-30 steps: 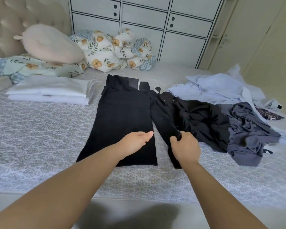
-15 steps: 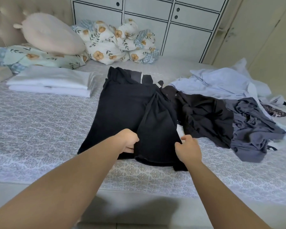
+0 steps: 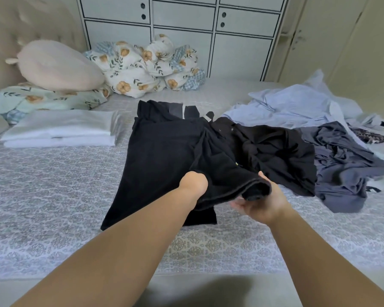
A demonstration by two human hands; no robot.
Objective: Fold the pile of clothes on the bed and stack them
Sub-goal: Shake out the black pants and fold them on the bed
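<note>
Black garment [image 3: 164,156] w/ hem pinched in left hand [image 3: 193,183] grip, right hand [image 3: 259,204] curled under fold.

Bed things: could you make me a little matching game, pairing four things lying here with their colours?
Things:
1. folded sheets
2. crumpled shirt
3. garment held by both hands
4. round cushion

Colours:
A. black
B. pale pink
C. white
D. light blue

Pairs: 1-C, 2-D, 3-A, 4-B
</note>
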